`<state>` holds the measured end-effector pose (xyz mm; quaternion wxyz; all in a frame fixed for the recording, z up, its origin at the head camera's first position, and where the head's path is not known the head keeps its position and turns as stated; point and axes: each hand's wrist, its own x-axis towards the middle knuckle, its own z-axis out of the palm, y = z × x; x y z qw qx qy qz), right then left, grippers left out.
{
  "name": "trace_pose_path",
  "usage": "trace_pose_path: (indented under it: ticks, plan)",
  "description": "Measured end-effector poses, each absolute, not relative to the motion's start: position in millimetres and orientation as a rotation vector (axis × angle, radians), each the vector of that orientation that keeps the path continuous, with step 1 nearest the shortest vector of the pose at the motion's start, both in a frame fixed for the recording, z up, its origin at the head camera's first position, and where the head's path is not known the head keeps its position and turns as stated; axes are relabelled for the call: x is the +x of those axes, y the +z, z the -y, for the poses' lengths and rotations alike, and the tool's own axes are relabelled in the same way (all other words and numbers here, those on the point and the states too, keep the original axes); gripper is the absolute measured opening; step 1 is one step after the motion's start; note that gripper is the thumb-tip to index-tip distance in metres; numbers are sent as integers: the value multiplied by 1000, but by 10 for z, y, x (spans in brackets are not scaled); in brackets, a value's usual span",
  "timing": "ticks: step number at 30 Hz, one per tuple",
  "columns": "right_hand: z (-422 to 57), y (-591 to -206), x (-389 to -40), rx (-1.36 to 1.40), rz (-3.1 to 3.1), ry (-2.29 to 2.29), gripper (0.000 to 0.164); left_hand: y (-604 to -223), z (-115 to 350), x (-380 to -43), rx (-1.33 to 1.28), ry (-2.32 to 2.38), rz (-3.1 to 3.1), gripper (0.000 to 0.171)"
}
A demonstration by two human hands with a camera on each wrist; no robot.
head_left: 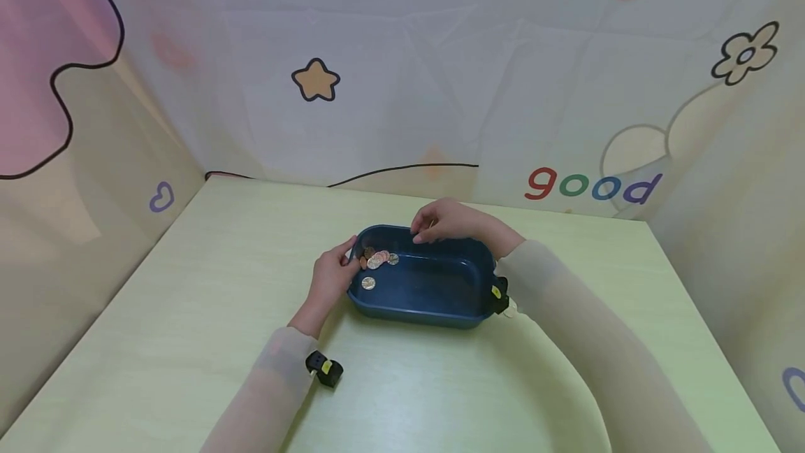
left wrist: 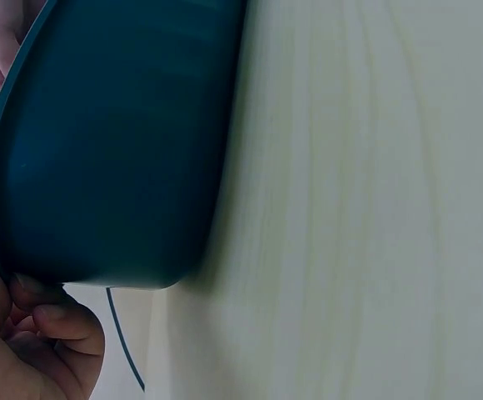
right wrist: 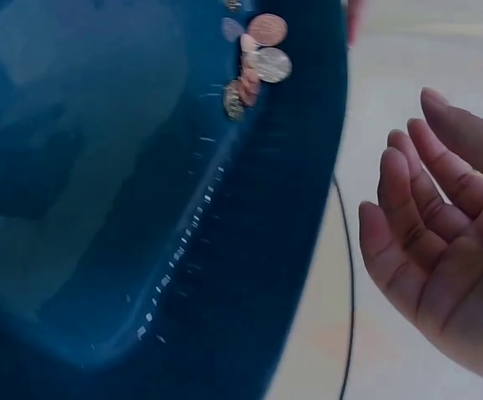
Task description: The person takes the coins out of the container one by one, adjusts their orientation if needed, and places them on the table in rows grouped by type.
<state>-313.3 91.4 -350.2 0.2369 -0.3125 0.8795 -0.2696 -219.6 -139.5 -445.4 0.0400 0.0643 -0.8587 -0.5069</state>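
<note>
A dark blue rectangular plastic basin (head_left: 428, 299) with rounded corners stands on the table. Silver and copper coins (head_left: 379, 259) lie in a cluster at its left end, and one silver coin (head_left: 368, 284) lies apart, nearer the front. My left hand (head_left: 332, 271) grips the basin's left rim; the left wrist view shows curled fingers (left wrist: 71, 329) at the basin's end. Above the far rim hovers my right hand (head_left: 448, 221), its fingers loosely bent. In the right wrist view its thumb and fingers are apart, with nothing seen between them.
The pale wood-grain table (head_left: 239, 341) extends around the basin. Behind it hangs a printed cloth (head_left: 402, 103), and more cloth covers both sides. Small black cameras (head_left: 324, 369) are strapped at both wrists, the right one close to the basin's right end.
</note>
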Motion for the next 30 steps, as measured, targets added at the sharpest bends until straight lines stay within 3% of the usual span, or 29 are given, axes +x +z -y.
trace_pose_path:
  ticks: [30]
  plan:
    - [-195,-4103,-3251,-916,-2335,-506,34,-4449,1408,-2216,204,-1532,2663,56]
